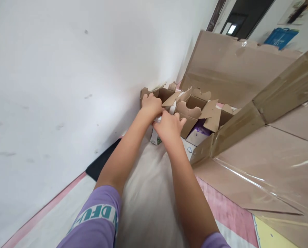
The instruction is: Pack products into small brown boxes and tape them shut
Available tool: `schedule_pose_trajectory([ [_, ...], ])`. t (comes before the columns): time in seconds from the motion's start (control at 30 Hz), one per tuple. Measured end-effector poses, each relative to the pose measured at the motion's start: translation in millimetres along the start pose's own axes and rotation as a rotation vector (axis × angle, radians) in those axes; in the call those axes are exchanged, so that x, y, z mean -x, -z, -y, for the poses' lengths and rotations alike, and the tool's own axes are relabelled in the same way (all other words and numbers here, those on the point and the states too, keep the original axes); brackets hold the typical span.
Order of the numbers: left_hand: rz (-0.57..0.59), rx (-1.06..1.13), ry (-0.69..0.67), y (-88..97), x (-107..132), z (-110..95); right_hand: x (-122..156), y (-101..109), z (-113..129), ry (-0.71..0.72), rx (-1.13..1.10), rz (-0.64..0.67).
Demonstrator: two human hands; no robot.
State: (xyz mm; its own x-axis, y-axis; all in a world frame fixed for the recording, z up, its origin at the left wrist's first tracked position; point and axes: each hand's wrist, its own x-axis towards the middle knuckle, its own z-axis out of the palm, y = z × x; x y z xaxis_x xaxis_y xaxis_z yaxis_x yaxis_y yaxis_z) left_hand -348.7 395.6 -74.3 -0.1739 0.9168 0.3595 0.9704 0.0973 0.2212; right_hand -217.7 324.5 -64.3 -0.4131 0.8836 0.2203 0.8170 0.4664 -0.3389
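At the far end of the pale sheet, my left hand [152, 105] is on the near rim of an open cardboard box [166, 93] beside the wall, its fingers bent over the edge. Close against it, my right hand [169, 125] is curled at the front of the same box. Its fingertips are partly hidden, so what they grip cannot be made out. Just below the right hand, a small white and green packet [154, 136] shows. To the right stand more open cardboard boxes [188, 119] with torn flaps, and a purple item [202, 127] shows in one.
A white wall [66, 69] rises on the left, with a dark flat object [102, 160] at its foot. Large taped cardboard boxes [259, 165] stand on the right. Behind is an upright cardboard panel [228, 65], with a blue bag-like item [280, 37] beyond.
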Motion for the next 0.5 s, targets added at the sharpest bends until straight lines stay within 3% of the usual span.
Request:
schedule_pose_trajectory([
  [0.1,0.052,-0.09,0.032,10.3,3,-4,1,1,-8,0.02,-0.059,0.066],
  [0.27,-0.238,-0.098,-0.101,60.1,36,-10,1,10,-30,0.25,-0.212,0.483],
  [0.37,-0.376,-0.192,-0.139,87.0,77,-12,-2,8,-35,0.344,-0.327,0.666],
  [0.5,-0.488,-0.276,-0.203,117.4,156,-2,1,-2,-31,0.435,-0.399,0.749],
])
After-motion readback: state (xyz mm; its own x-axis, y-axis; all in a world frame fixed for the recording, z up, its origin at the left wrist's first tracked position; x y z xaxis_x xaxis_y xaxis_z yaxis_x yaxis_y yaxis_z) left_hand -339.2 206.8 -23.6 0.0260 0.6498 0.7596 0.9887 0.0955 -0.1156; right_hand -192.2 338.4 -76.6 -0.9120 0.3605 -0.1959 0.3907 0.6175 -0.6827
